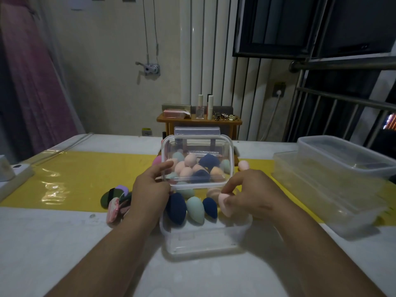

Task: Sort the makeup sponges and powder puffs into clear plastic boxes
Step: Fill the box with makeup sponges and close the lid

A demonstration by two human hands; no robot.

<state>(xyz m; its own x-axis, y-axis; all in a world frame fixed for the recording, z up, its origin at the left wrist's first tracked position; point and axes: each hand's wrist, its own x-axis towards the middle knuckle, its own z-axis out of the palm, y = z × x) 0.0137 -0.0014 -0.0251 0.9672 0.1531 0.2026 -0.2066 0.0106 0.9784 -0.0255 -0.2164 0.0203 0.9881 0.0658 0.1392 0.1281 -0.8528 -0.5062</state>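
1. Single view: a head-worn wide-angle camera.
2. It sits above the near edge of the surface and faces forward and down. Both forearms enter from the bottom edge.
3. Close range: the left hand gripping the clear lid and the right hand pinching a pink sponge land just below frame centre.
4. The top half takes in the far wall and window bars. Straight lines bow near the edges.
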